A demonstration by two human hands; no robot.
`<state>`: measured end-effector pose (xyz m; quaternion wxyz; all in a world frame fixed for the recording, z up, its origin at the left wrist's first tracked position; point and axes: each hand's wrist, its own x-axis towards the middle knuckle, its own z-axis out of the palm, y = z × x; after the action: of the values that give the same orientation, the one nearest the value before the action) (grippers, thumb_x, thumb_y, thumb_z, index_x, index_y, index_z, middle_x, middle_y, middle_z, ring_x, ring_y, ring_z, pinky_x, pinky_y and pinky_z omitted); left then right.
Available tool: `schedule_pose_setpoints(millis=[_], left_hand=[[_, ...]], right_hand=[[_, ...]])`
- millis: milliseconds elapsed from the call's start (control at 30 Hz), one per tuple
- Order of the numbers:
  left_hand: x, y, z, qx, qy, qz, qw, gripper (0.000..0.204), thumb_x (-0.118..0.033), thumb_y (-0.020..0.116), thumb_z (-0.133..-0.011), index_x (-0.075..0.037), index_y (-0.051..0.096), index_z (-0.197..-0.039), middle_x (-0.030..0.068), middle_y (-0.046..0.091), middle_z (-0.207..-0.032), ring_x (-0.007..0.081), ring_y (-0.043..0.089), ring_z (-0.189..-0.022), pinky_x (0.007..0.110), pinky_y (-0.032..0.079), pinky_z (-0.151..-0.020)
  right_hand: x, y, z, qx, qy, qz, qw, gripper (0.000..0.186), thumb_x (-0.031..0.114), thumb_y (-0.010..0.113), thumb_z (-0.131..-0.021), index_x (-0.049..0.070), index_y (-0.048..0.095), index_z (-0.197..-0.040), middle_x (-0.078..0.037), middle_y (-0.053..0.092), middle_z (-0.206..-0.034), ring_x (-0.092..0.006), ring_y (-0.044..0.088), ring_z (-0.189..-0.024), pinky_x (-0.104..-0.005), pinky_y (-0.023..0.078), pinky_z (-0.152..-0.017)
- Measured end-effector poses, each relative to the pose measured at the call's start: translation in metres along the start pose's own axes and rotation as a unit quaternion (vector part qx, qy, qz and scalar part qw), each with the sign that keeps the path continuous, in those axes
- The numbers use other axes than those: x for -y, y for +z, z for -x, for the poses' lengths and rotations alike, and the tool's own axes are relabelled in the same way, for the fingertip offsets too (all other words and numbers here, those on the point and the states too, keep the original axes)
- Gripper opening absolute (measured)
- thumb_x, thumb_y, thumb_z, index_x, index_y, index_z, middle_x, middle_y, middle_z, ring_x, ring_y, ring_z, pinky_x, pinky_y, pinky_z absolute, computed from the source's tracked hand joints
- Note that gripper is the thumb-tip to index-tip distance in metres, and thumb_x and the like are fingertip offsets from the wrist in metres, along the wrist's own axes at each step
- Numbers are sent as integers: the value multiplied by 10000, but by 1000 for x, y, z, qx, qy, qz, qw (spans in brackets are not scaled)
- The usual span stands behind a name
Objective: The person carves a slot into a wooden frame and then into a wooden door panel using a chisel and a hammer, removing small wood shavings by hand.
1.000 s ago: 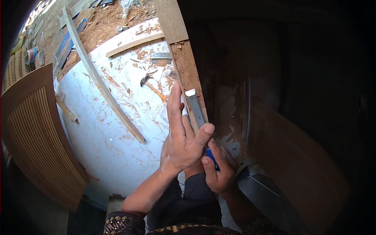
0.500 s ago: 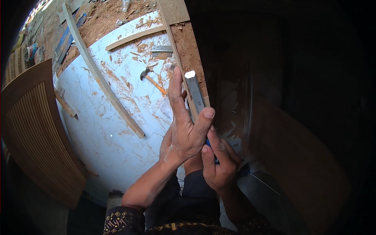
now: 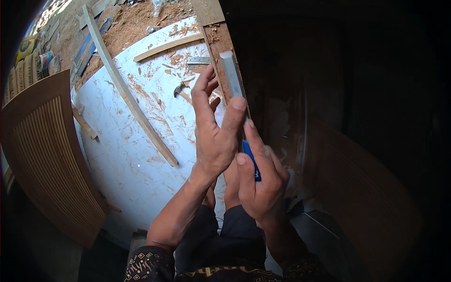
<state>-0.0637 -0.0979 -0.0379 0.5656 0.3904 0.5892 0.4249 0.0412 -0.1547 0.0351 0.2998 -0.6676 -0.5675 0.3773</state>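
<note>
My right hand (image 3: 265,183) grips the blue handle of a chisel (image 3: 231,75), whose flat steel blade points away from me along a narrow wooden board (image 3: 215,39) with a rough, shaved surface. My left hand (image 3: 217,136) has its thumb on the blade near the handle and its bent fingers at the board's left edge, the fingertips partly hidden. Left of that hand, a claw hammer (image 3: 179,90) lies among chips on a white marbled panel (image 3: 122,155), near a perforated metal hinge (image 3: 198,60).
A long batten (image 3: 128,102) and a shorter strip (image 3: 167,47) lie on the panel. A slatted brown door panel (image 3: 51,155) stands at the left, before stacked bags (image 3: 21,75). Sawdust (image 3: 127,28) covers the ground beyond. The right side is dark, with another wooden panel (image 3: 357,183) faintly visible.
Both hands and the chisel have moved forward along the board, away from me. My left fingers, straighter earlier, are now bent at the board's edge, and more of the blue handle shows.
</note>
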Motion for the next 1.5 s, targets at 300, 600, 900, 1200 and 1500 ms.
schedule_pose_setpoints(millis=[300,600,900,1200,1500], left_hand=[[23,10,27,25,42,-3,999,868,-480,526,-1079,-58,97,-1704,215,218,-1702,319,286,-1556,450,233,-1270],[13,8,8,75,92,-39,992,939,-575,375,-1088,-1,-65,-1686,248,38,-1745,380,92,-1615,463,112,-1303],[14,11,11,69,28,67,995,944,-573,406,-1088,-7,-49,-1692,253,45,-1744,383,151,-1611,475,170,-1295],[22,12,33,-72,38,131,988,343,-154,774,-961,-34,529,-1168,82,481,-1153,199,491,-1134,379,399,-1062],[19,7,24,-72,40,103,991,308,-123,801,-944,-55,501,-968,55,449,-999,150,451,-903,280,400,-831]], right_hand=[[-13,-10,29,6,-1,9,1000,455,-10,649,-981,-37,629,-1434,-168,725,-993,-233,663,-737,-337,544,-678],[-2,-14,17,53,49,22,997,427,19,620,-1002,-78,623,-1418,-253,751,-1188,-314,770,-1014,-362,588,-879],[-2,-11,16,52,49,6,997,428,29,641,-995,-63,635,-1413,-224,733,-1126,-290,744,-980,-370,579,-857],[-9,-10,26,-4,-36,115,993,475,13,756,-904,16,697,-1376,-107,630,-977,-236,627,-777,-343,538,-705],[-14,-4,19,-28,-46,103,993,477,-8,766,-887,17,705,-1359,-119,640,-1002,-249,667,-832,-354,557,-729]])
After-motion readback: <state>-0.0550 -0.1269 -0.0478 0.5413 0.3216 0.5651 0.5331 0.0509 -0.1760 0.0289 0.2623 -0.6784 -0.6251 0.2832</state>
